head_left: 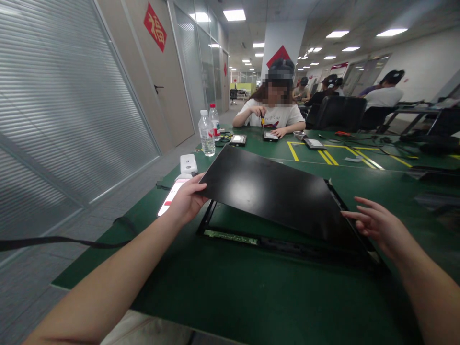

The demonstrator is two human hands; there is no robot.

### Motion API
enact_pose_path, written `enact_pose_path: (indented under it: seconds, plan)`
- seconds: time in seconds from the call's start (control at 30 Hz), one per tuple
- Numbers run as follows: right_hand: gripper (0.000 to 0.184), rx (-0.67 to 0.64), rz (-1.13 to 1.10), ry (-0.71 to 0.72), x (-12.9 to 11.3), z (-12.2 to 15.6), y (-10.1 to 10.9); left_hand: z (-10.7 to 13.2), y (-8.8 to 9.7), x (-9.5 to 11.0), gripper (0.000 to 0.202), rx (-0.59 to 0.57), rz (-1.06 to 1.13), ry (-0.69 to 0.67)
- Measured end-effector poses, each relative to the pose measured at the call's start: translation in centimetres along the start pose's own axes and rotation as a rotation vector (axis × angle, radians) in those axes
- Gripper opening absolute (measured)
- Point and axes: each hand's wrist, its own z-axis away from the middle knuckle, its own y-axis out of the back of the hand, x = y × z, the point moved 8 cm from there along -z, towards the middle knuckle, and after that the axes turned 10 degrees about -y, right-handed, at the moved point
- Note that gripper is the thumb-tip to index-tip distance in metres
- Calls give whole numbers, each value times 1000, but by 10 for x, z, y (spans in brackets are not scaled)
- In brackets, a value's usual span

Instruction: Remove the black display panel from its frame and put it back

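A large flat black panel (273, 191) is tilted up at its left end above a black frame (230, 235) that lies on the green table (223, 287). My left hand (185, 199) grips the panel's raised left corner, fingers under its edge. My right hand (373, 223) hovers at the panel's lower right edge with the fingers spread; it holds nothing. A narrow green circuit strip (232, 236) runs along the frame's near side.
A phone (171, 196) and a white device (188, 164) lie left of the panel, with two water bottles (207, 133) behind. Across the table a person (273, 110) works a screwdriver on a small device. Yellow tape lines (334, 155) and cables lie far right.
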Motion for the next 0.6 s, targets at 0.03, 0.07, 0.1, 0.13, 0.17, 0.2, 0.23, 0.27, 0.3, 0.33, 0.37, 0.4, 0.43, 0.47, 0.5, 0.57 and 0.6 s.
enact_pose_path:
  seconds: [0.03, 0.07, 0.1, 0.13, 0.17, 0.2, 0.23, 0.27, 0.3, 0.33, 0.37, 0.4, 0.43, 0.47, 0.5, 0.57, 0.6]
  plan:
    - [68, 5, 12, -6, 1, 0, 0, 1, -1, -1, 39, 2, -2, 9]
    - [67, 12, 23, -15, 1, -1, 0, 1, -1, -2, 38, 2, -4, 21]
    - [67, 19, 32, -25, 1, -1, 0, 2, -2, -3, 37, 0, -6, 36]
    - [65, 24, 40, -33, 1, 0, 0, 2, -2, -4, 37, -3, -9, 53]
    - [63, 32, 45, -38, 0, 0, 1, 3, -2, -6, 37, -8, -11, 71]
    - [60, 43, 49, -40, 0, 0, 1, 3, -3, -9, 38, -14, -14, 89]
    - [57, 56, 52, -41, -1, 1, 2, 4, -3, -11, 39, -22, -16, 106]
    - [53, 69, 53, -43, -1, 1, 3, 4, -3, -14, 40, -28, -19, 122]
    - [50, 83, 56, -46, -2, 1, 5, 5, -2, -16, 41, -31, -22, 136]
    - [48, 96, 59, -50, -2, 0, 6, 6, -2, -19, 41, -31, -25, 150]
    - [46, 107, 62, -53, -1, 0, 8, 7, -2, -22, 41, -29, -28, 164]
    - [44, 118, 65, -53, -1, -1, 10, 9, -2, -25, 41, -25, -31, 179]
    - [42, 129, 66, -51, 0, -2, 12, 10, -1, -28, 41, -19, -33, 194]
    - [41, 139, 67, -49, 0, -3, 14, 11, -2, -31, 41, -15, -35, 210]
    - [39, 148, 69, -47, 1, -4, 16, 12, -2, -33, 42, -12, -37, 225]
    - [38, 160, 77, -41, 2, -6, 18, 14, -2, -37, 42, -4, -45, 248]
    - [37, 164, 84, -38, 2, -7, 18, 15, -2, -38, 42, -1, -53, 259]
